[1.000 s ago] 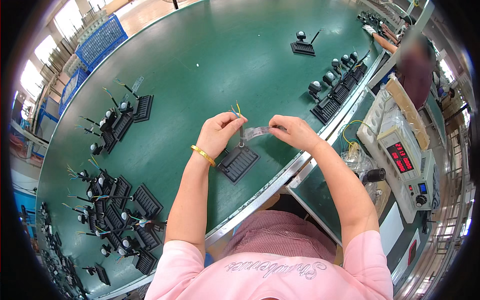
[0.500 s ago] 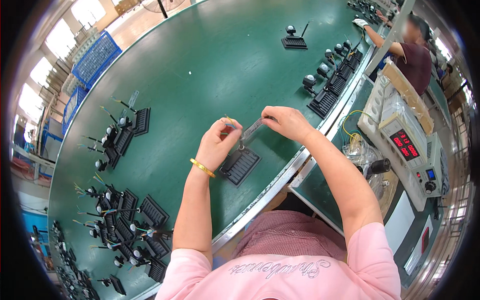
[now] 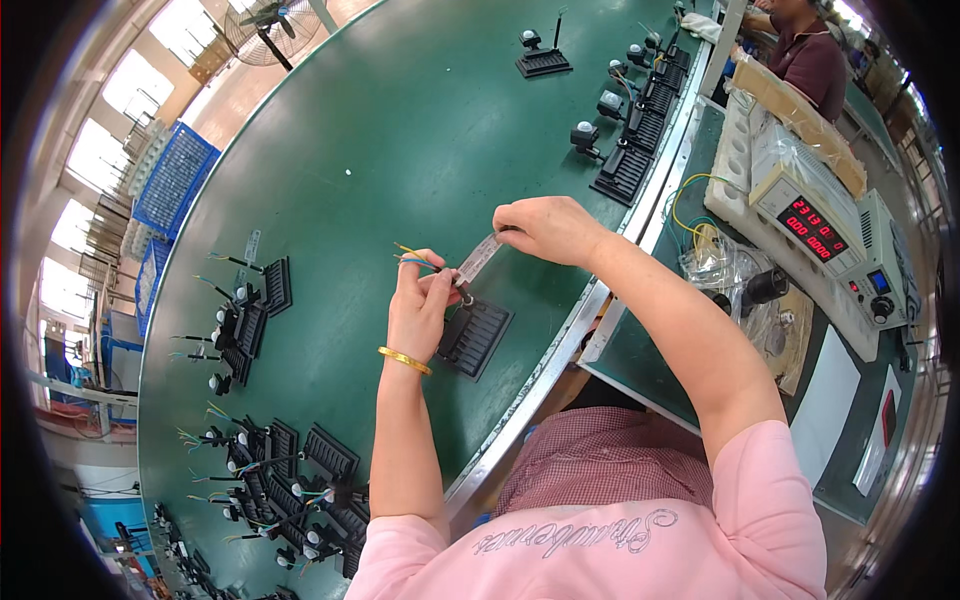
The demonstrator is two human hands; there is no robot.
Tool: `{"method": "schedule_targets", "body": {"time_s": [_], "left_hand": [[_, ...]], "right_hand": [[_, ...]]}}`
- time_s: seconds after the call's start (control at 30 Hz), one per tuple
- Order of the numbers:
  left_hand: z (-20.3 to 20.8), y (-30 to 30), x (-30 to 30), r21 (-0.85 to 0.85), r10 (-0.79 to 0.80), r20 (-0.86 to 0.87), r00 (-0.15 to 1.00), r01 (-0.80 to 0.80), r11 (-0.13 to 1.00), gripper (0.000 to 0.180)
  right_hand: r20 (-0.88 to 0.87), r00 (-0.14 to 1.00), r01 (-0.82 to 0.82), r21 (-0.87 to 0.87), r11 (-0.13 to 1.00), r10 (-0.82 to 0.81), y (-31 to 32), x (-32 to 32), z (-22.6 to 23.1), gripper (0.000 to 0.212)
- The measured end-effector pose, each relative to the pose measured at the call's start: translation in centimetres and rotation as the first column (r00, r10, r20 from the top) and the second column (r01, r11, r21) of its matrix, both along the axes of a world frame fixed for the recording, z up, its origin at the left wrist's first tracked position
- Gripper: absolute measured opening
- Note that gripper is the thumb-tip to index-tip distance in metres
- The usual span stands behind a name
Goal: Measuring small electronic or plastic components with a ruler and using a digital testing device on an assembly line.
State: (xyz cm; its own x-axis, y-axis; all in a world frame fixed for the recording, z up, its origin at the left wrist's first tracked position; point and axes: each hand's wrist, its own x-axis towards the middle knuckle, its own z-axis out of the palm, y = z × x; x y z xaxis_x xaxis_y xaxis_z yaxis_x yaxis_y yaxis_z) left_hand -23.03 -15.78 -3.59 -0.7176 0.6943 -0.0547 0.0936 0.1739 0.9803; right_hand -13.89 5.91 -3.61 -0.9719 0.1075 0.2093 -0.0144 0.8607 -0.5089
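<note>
A black finned lamp housing (image 3: pixel 477 343), like a small floodlight, lies on the green table (image 3: pixel 370 220) in front of me. My left hand (image 3: pixel 415 312) is closed in a pinch on its cable, whose coloured wire ends (image 3: pixel 416 258) stick out past the fingertips. Between my two hands stretches a narrow, translucent label strip (image 3: pixel 478 261) with print on it. My right hand (image 3: pixel 553 231) pinches the strip's upper end. The lower end meets the cable at my left fingers, which partly hide how it is joined there.
Several similar lamps with white domed sensors form a left cluster (image 3: pixel 240 325), a near-left pile (image 3: pixel 280 480) and a row (image 3: pixel 640 130) along the right edge. One lamp (image 3: pixel 543 62) stands farther off. A meter (image 3: pixel 808 225) with red digits is at right, beside a person (image 3: pixel 810 60).
The view has shifted, so the table's things sit elsewhere in it. Both hands keep their pinches, and the strip now shows more fully between them. The person at right has drawn an arm back.
</note>
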Motion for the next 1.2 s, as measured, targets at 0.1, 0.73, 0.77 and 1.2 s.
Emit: {"method": "schedule_targets", "body": {"time_s": [0.1,0.73,0.77,1.2], "left_hand": [[0.1,0.2,0.2,0.012,0.018,-0.002,1.000,-0.018,1.000,0.016],[-0.8,0.0,1.3,0.080,0.008,-0.011,1.000,-0.007,0.997,0.020],[-1.0,0.1,1.4,0.134,-0.020,-0.010,1.000,0.021,0.991,0.018],[-1.3,0.5,2.1,0.124,0.118,-0.091,0.989,-0.106,0.987,0.027]], "right_hand": [[0.005,1.000,0.004,0.022,1.000,-0.004,0.1,-0.1,0.1,0.012],[0.012,0.999,0.036,0.038,0.999,-0.037,-0.3,0.1,0.2,0.013],[0.003,1.000,0.026,0.041,0.999,-0.026,-0.3,0.2,0.2,0.012],[-0.120,0.992,0.029,0.014,0.999,-0.027,-0.5,1.8,0.0,0.011]]}}
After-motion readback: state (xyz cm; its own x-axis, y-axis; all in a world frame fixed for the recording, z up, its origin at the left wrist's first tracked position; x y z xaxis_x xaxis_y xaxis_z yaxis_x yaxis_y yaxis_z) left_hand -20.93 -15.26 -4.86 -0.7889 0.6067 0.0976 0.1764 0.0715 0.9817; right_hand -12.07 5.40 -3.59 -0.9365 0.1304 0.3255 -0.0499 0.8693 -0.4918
